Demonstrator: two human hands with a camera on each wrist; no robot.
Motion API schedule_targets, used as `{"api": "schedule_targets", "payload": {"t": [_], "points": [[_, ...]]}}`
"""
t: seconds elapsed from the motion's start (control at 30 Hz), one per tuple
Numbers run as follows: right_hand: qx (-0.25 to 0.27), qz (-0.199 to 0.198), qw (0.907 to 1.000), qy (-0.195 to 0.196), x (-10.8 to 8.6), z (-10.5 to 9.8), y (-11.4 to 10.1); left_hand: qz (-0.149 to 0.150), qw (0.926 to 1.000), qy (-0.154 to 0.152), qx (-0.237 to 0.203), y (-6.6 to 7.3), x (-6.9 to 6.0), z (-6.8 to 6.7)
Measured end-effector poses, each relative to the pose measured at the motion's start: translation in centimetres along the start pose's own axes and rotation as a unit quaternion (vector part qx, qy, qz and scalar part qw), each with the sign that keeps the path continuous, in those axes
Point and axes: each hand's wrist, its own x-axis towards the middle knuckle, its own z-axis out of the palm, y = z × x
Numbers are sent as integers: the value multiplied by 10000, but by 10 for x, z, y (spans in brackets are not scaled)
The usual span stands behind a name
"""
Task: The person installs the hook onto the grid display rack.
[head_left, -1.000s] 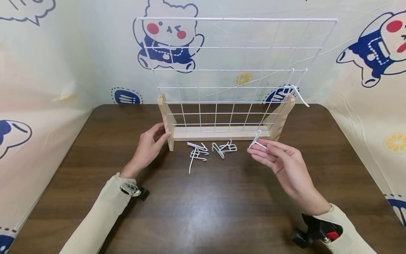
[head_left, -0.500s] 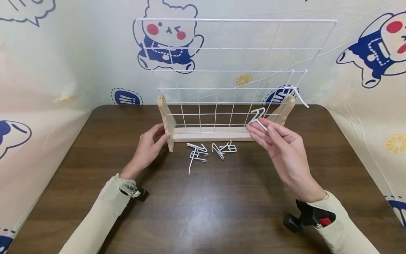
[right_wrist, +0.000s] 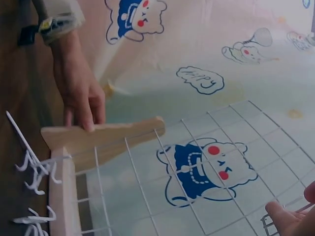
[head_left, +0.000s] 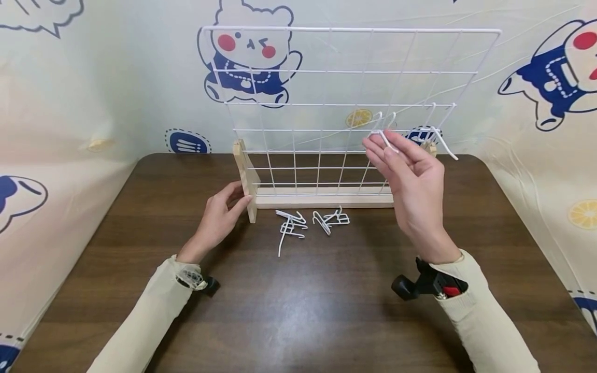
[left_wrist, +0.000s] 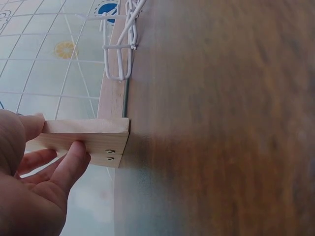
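My right hand (head_left: 415,181) pinches a white wire hook (head_left: 380,132) between thumb and fingers, in front of the white wire grid (head_left: 326,104). The two bent prongs of this hook point up beside the grid's wires; whether they touch them I cannot tell. In the right wrist view my right hand (right_wrist: 290,219) shows only in part, at the lower right corner. My left hand (head_left: 216,220) holds the left wooden leg (head_left: 246,181) of the grid's stand, thumb at its front edge. In the left wrist view the fingers (left_wrist: 74,152) lie against the leg's outer face.
Two small heaps of white hooks, the left heap (head_left: 291,225) and the right heap (head_left: 331,220), lie on the brown table (head_left: 289,311) before the stand's crossbar (head_left: 322,199). Another hook (head_left: 440,140) hangs on the grid's right side. A printed cloth (head_left: 116,77) surrounds the table.
My right hand has risen with the hook from near the stand's crossbar to the grid's middle rows. The left hand stays at the wooden leg.
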Motion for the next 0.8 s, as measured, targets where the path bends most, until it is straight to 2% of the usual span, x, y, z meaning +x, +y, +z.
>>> {"api": "schedule_targets", "payload": {"t": [0.17, 0.27, 0.4, 0.57, 0.8], "points": [[-373, -357, 9986, 73, 13, 10, 3, -54, 10000, -12, 14, 0, 0, 0], [-611, -432, 9970, 195, 18, 16, 5, -102, 9999, -39, 31, -1, 1, 0], [-866, -379, 9949, 354, 23, 19, 7, -109, 9999, -54, 39, 0, 1, 0], [-1392, -309, 9892, 337, 23, 17, 11, -79, 10000, -51, -19, 1, 0, 1], [-1533, -323, 9875, 171, 19, 16, 13, -134, 9999, -51, 9, 1, -1, 0]]}}
